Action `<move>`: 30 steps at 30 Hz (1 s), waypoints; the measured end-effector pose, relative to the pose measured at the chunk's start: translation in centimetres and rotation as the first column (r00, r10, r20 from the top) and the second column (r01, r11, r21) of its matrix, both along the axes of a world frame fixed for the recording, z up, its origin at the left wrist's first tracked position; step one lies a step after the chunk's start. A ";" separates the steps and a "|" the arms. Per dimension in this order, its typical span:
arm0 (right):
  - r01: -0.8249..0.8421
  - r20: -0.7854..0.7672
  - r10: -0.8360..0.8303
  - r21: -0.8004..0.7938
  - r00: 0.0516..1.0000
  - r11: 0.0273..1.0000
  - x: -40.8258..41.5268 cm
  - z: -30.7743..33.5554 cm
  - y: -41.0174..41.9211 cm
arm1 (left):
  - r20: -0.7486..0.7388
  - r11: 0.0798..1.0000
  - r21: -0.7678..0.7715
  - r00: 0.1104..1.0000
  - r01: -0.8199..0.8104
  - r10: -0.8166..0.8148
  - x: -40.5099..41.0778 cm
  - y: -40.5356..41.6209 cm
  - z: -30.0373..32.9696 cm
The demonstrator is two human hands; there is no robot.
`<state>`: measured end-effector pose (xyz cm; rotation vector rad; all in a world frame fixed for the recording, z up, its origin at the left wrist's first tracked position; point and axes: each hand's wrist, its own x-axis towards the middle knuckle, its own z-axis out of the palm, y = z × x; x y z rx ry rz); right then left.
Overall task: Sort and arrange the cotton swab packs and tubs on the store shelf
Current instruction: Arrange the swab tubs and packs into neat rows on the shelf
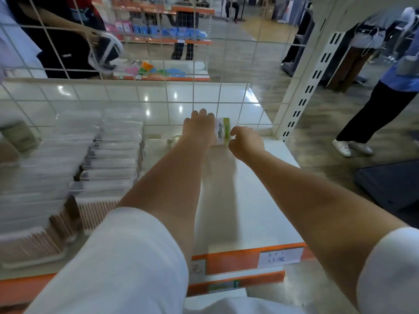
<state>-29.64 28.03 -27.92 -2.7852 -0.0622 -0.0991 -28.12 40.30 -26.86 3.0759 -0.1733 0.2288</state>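
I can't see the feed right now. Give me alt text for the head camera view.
Both hands reach to the back of a white shelf, the left hand and right hand on either side of a green-labelled pack near the wire grid. Stacks of clear cotton swab packs fill the shelf's left side.

Wire grid panel [204, 64] is seen behind the shelf, w/ a slotted white upright post [301, 103] at right. Handwritten price tag [280, 258] is fixed to orange edge strip [233, 260]. Bystander's white sneakers [352, 148] are seen on the floor [317, 155], far right.
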 end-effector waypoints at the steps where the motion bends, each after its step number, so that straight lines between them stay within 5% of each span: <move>1: 0.015 -0.001 -0.015 0.056 1.000 0.998 0.2 -0.2 -0.1 | -0.015 1.000 -0.002 1.000 -0.003 0.003 0.1 -0.2 -0.1; 9: 0.026 -0.033 -0.022 0.133 0.999 0.991 0.3 -1.3 -1.0 | -0.050 0.997 -0.011 0.996 -0.076 0.076 0.6 -0.9 -0.1; 15: 0.052 0.007 -0.059 0.376 0.998 0.925 -0.4 -2.4 -1.6 | -0.108 0.898 -0.416 0.988 -0.142 0.106 -0.5 -1.3 0.0; 19: 0.070 0.020 -0.101 0.592 0.995 0.803 -2.5 -2.9 -2.2 | -0.183 0.693 -0.687 0.975 -0.220 0.127 -2.1 -0.5 -1.0; 22: 0.101 -0.019 -0.128 0.727 0.992 0.679 -4.6 -2.9 -2.6 | -0.280 0.252 -0.925 0.959 -0.283 0.048 -4.7 -0.2 -1.4; 24: 0.119 -0.079 -0.096 0.824 0.992 0.554 -6.1 -2.4 -2.7 | -0.303 0.056 -0.952 0.953 -0.302 -0.005 -6.9 -0.1 -1.6; 27: 0.114 -0.115 -0.022 0.912 0.993 0.394 -8.5 -0.9 -2.8 | -0.258 -0.095 -0.960 0.965 -0.262 -0.056 -10.5 -0.5 -1.1; 30: 0.048 -0.072 0.083 0.963 0.994 0.265 -11.0 1.0 -3.3 | -0.208 -0.127 -0.968 0.976 -0.216 -0.072 -14.0 -1.2 -0.3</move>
